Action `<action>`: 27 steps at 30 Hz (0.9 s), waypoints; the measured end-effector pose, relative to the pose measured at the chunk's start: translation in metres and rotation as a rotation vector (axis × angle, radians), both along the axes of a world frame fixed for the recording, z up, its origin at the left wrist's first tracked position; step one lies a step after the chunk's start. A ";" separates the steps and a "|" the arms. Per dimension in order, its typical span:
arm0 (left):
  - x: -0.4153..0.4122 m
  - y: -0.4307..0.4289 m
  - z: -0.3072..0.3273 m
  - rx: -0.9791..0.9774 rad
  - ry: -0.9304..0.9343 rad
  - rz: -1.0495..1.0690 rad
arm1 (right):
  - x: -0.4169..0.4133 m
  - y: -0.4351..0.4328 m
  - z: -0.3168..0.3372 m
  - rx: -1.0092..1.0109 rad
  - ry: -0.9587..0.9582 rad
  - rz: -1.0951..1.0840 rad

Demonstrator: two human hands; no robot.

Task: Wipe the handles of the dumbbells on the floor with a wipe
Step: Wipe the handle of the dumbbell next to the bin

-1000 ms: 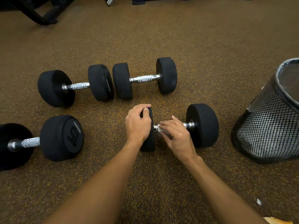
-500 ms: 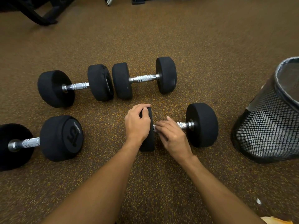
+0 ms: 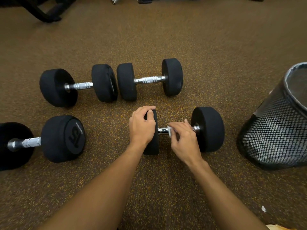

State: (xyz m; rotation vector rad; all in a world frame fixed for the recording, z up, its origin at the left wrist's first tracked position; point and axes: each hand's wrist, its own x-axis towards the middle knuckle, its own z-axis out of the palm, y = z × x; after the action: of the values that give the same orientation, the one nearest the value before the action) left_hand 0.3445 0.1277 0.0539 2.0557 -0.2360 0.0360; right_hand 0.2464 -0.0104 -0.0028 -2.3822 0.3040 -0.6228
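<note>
Several black dumbbells with chrome handles lie on the speckled brown floor. The near right dumbbell (image 3: 208, 128) is the one I work on. My left hand (image 3: 141, 126) grips the top of its left weight head. My right hand (image 3: 184, 138) holds a small white wipe (image 3: 170, 131) curled round the chrome handle (image 3: 162, 130), near the right head. Most of the wipe is hidden under my fingers. Two more dumbbells lie behind, one at the far left (image 3: 78, 86) and one at the far middle (image 3: 149, 79). A fourth dumbbell (image 3: 63, 138) marked 15 lies at the near left.
A black mesh waste bin (image 3: 279, 130) stands at the right, close to the dumbbell's right head. A small white scrap (image 3: 263, 208) lies on the floor at the lower right. Black gym equipment legs (image 3: 44, 12) stand at the far left.
My right hand slid left along the handle towards the left head, then back right towards the right head. My left hand stayed on the left head.
</note>
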 end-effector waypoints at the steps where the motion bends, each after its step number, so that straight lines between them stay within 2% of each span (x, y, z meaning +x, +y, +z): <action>1: -0.001 0.000 0.000 0.001 -0.003 -0.001 | -0.002 -0.002 0.000 -0.007 0.000 0.002; 6: 0.000 0.000 0.000 0.002 -0.011 -0.001 | 0.013 0.003 0.006 -0.046 0.083 -0.035; 10: 0.002 0.000 0.000 -0.011 0.008 -0.002 | 0.013 -0.007 0.008 -0.041 0.126 0.069; 13: 0.001 0.001 -0.002 -0.009 0.002 0.001 | 0.009 -0.018 0.010 -0.011 0.130 0.052; 17: 0.000 0.001 -0.001 -0.007 -0.002 -0.002 | 0.024 -0.009 0.019 -0.086 0.227 0.097; 19: 0.000 0.001 -0.001 -0.010 -0.011 -0.003 | 0.023 -0.013 0.018 -0.087 0.221 0.127; 23: -0.001 0.001 -0.001 -0.007 -0.026 0.001 | 0.018 -0.020 0.019 -0.073 0.211 0.035; 27: -0.001 0.001 -0.001 0.007 -0.026 -0.005 | 0.022 -0.011 0.022 -0.110 0.225 0.100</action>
State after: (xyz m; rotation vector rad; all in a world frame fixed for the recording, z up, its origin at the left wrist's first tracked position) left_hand 0.3437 0.1284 0.0527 2.0620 -0.2580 0.0594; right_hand 0.2685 -0.0212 0.0194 -2.5602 0.2504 -0.3327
